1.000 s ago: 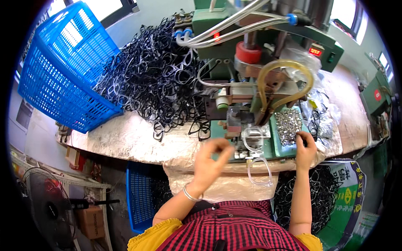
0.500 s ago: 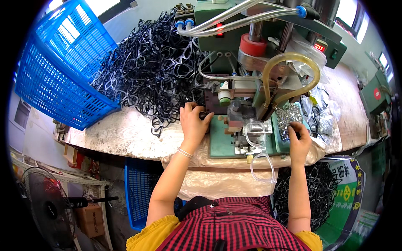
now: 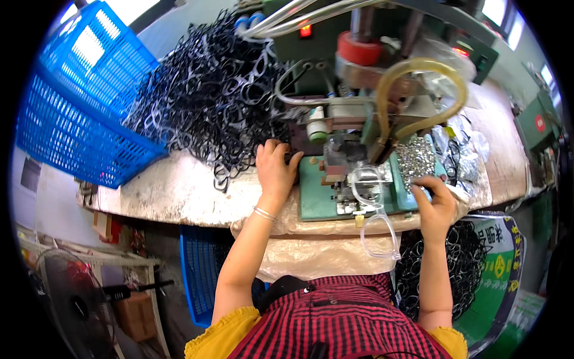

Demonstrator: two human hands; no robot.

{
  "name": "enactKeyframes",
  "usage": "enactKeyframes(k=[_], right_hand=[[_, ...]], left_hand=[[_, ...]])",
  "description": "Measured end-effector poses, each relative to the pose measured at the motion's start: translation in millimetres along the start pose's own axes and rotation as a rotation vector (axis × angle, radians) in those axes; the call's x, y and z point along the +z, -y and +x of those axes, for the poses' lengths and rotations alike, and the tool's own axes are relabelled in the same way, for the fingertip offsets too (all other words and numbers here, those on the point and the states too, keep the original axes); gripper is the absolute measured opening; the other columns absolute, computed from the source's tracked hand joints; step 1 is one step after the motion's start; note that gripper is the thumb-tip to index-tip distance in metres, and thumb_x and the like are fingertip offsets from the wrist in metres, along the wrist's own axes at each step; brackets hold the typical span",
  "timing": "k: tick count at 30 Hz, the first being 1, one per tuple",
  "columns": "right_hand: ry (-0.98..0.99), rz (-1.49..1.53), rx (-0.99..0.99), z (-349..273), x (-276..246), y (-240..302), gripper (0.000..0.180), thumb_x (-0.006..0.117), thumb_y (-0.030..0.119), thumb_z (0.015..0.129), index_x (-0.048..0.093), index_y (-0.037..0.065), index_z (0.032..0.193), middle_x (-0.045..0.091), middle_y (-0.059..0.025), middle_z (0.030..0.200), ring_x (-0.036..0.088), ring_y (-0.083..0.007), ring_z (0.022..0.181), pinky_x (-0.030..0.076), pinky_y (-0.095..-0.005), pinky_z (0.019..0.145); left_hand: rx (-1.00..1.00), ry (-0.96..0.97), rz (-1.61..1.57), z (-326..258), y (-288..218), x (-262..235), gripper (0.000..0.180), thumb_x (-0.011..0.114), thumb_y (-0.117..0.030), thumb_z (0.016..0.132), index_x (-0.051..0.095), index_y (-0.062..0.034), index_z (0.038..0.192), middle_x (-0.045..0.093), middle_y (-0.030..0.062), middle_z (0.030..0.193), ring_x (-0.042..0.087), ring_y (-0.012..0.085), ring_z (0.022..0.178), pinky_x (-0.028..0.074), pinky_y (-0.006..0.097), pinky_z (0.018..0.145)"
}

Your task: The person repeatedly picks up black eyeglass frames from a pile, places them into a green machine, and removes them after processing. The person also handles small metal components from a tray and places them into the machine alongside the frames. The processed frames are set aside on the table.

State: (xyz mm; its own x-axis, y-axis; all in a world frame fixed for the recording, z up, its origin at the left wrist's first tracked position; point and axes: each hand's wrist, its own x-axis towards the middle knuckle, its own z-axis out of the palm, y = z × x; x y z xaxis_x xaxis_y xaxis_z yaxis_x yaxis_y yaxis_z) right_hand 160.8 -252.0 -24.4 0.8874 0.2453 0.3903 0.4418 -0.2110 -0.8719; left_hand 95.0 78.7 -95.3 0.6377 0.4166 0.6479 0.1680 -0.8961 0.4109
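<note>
Head view: left hand [image 3: 276, 169], fingers curled, grip resting at the edge of the black frame pile [image 3: 209, 102], which spreads up-left. Right hand [image 3: 434, 200] pinches small metal parts [image 3: 415, 158]; clear frame [image 3: 373, 206] hangs between hands, long axis vertical.

Bare bench top [image 3: 179, 191] lies open at the near left, between the blue basket [image 3: 78, 102] at far left and the green machine base [image 3: 323, 197]. The heap of black frames [image 3: 203, 96] blocks the far middle, touching the basket. The left hand [image 3: 276, 170] fills the gap between heap and machine. A yellow hose [image 3: 418, 96] loops over the pile of small metal parts [image 3: 415, 158], just beyond the right hand [image 3: 433, 203].
</note>
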Motion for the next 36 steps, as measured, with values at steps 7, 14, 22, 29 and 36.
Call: enactKeyframes(k=[7, 14, 22, 29, 36], right_hand=[[0.007, 0.265, -0.025, 41, 54, 21, 0.029, 0.074, 0.000, 0.081, 0.064, -0.003, 0.108, 0.070, -0.0086, 0.098, 0.066, -0.0157, 0.091, 0.052, -0.0285, 0.085], [0.068, 0.558, 0.115, 35, 65, 36, 0.043, 0.072, -0.002, 0.082, 0.055, -0.005, 0.122, 0.068, -0.0077, 0.100, 0.064, -0.0117, 0.091, 0.051, -0.0253, 0.085], [0.041, 0.759, 0.254, 21, 65, 81, 0.051, 0.068, -0.002, 0.085, 0.049, -0.005, 0.131, 0.070, -0.0110, 0.108, 0.065, -0.0158, 0.101, 0.049, -0.0292, 0.093], [0.062, -0.390, -0.063, 0, -20, 19, 0.038, 0.075, 0.013, 0.077, 0.070, 0.005, 0.115, 0.069, -0.0131, 0.110, 0.061, -0.0311, 0.110, 0.047, -0.0412, 0.098], [-0.169, -0.680, -0.154, 5, -9, -60, 0.019, 0.077, 0.010, 0.075, 0.069, 0.004, 0.092, 0.067, -0.0125, 0.089, 0.060, -0.0346, 0.091, 0.048, -0.0433, 0.083]], left_hand=[[0.077, 0.012, 0.030, 7, 0, 5, 0.026, 0.083, -0.022, 0.075, 0.068, -0.0026, 0.084, 0.061, 0.0135, 0.089, 0.055, 0.0365, 0.084, 0.043, 0.045, 0.076], [0.068, 0.020, 0.088, 3, 4, 1, 0.031, 0.084, -0.027, 0.075, 0.068, -0.0015, 0.082, 0.062, 0.0129, 0.092, 0.055, 0.0361, 0.087, 0.045, 0.045, 0.077], [0.064, 0.046, 0.070, 5, 1, 4, 0.030, 0.084, -0.025, 0.075, 0.069, -0.0002, 0.083, 0.064, 0.0126, 0.093, 0.056, 0.0352, 0.086, 0.045, 0.044, 0.077], [-0.026, 0.112, 0.041, 6, -4, 0, 0.021, 0.079, -0.014, 0.076, 0.069, -0.0023, 0.090, 0.064, 0.0114, 0.100, 0.057, 0.0357, 0.094, 0.046, 0.044, 0.083], [-0.029, 0.077, 0.063, 3, 0, 0, 0.021, 0.081, -0.015, 0.075, 0.070, -0.0028, 0.088, 0.064, 0.0115, 0.097, 0.057, 0.0342, 0.092, 0.047, 0.042, 0.080]])
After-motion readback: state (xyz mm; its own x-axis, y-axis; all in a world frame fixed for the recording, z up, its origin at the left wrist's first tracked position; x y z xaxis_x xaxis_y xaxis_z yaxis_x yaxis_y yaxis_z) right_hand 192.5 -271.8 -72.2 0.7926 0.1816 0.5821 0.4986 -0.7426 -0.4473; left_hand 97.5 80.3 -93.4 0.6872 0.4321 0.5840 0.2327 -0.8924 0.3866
